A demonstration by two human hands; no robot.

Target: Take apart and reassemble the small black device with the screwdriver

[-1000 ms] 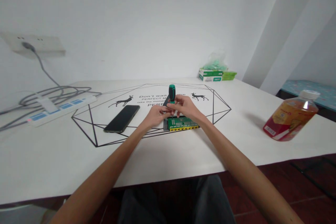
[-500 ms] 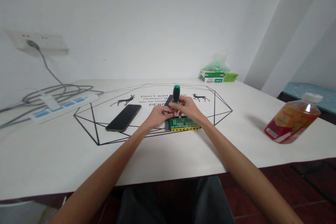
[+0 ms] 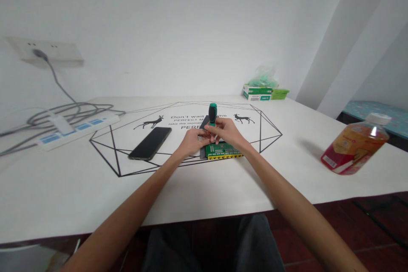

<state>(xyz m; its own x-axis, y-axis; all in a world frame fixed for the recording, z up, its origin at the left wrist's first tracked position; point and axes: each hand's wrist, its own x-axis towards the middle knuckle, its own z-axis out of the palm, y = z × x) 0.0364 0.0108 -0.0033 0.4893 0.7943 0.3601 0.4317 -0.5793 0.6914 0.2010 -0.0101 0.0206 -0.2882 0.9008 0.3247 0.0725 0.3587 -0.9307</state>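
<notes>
The right hand (image 3: 227, 132) is gripping a screwdriver (image 3: 212, 114) upright over the circuit board (image 3: 222, 151) mid-table; the left hand (image 3: 193, 141) is pinching its shaft, screw-work seemingly underway.

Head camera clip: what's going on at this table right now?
A person seated at a white table holds a green-handled screwdriver upright over a green circuit board. The right hand grips the handle low down, and the left hand meets it at the shaft; the tip is hidden. A black phone lies left of the board, a juice bottle far right.
</notes>
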